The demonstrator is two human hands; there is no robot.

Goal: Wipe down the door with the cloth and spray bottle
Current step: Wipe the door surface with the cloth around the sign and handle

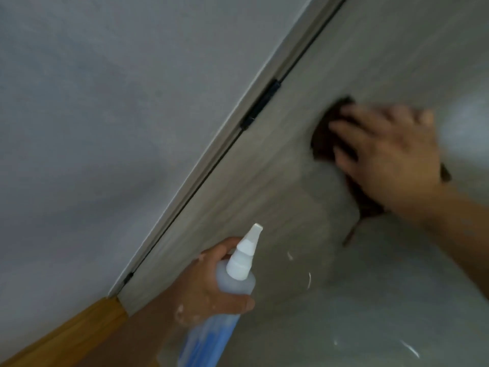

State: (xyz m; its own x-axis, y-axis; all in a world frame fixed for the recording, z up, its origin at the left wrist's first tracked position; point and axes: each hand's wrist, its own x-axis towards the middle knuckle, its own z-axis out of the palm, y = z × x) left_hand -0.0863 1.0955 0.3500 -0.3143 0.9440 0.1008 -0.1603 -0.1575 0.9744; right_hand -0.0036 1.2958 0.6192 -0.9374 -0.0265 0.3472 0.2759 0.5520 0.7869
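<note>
The pale grey door (277, 197) fills the right and lower part of the tilted view. My right hand (386, 157) lies flat on a dark brown cloth (324, 139) and presses it against the door; the hand is blurred. My left hand (209, 290) grips a clear spray bottle (225, 300) with a blue label and a white nozzle (244, 254) that points up along the door. Wet streaks glisten on the door below the cloth.
A grey wall (105, 128) takes up the left side. The door frame (211, 152) runs diagonally between wall and door, with a black hinge (260, 103) on it. A wooden skirting board (76, 329) lies at the lower left.
</note>
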